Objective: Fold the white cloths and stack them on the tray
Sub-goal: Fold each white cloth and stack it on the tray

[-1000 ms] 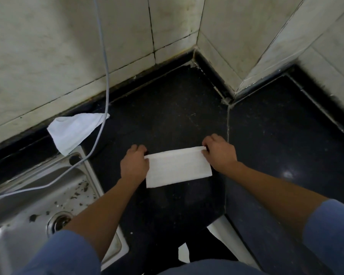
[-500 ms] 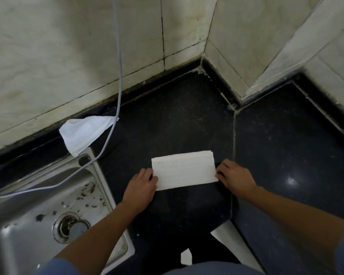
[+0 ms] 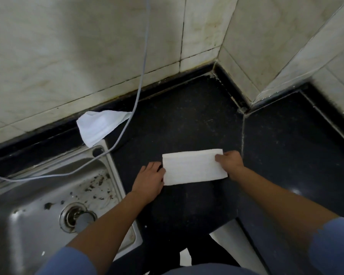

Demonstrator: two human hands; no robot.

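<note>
cloth: folded white cloth (image 3: 194, 167) laid flat on the dark counter (image 3: 187, 120) | hands: right end pinched by right hand (image 3: 229, 164); left edge touched by flat left hand (image 3: 149, 179) | risk: folds could be pulled open if it is lifted by one end | tray: not seen

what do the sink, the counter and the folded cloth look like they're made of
Sink: probably stainless steel, brushed grey surface with dull reflections. Counter: seemingly polished black stone, finely speckled with a glossy highlight. Folded cloth: soft white fabric, perhaps thick paper towelling; matte, faintly ribbed, so unclear which.
</note>
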